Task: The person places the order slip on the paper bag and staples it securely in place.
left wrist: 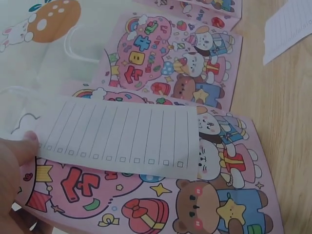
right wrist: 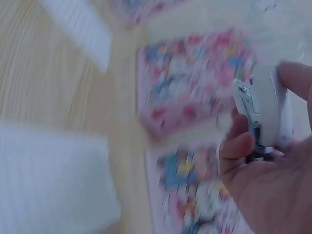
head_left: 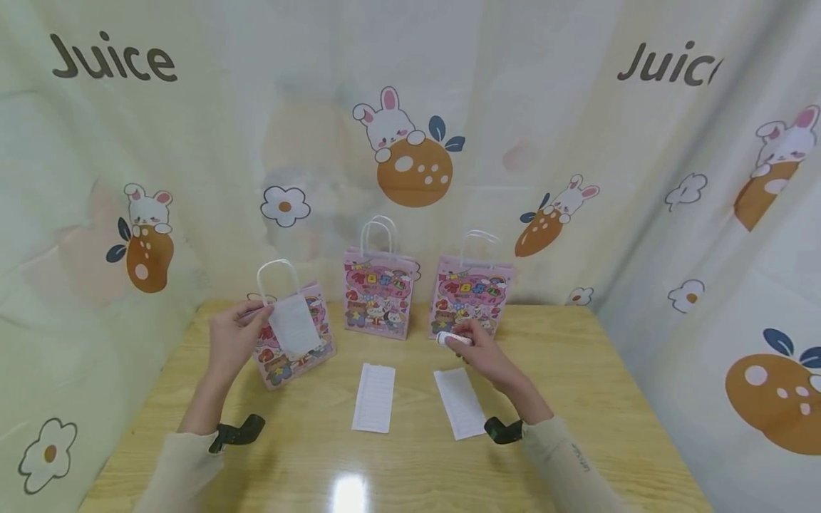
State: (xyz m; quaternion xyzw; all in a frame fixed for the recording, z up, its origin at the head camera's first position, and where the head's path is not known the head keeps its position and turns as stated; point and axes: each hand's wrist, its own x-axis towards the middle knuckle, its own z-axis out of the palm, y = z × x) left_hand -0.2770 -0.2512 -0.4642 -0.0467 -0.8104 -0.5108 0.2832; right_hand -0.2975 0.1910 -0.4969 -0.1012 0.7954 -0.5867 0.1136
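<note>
On the wooden table (head_left: 410, 470), from the head we see one paper (head_left: 295, 326) up on the leftmost bag (head_left: 282, 365) and two flat papers (head_left: 374, 397) (head_left: 460, 402) left to do, we guess, so three papers, three bags (head_left: 378, 293) (head_left: 471, 296), one stapler (head_left: 450, 340); from the left wrist, the left hand (left wrist: 12, 170) pinching that paper; from the right, the right hand (right wrist: 273, 180) gripping the stapler.

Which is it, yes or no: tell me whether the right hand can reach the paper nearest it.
Likely yes: that paper lies close by, uncovered on the table, though the right hand holds a white stapler, which could hamper gripping.
</note>
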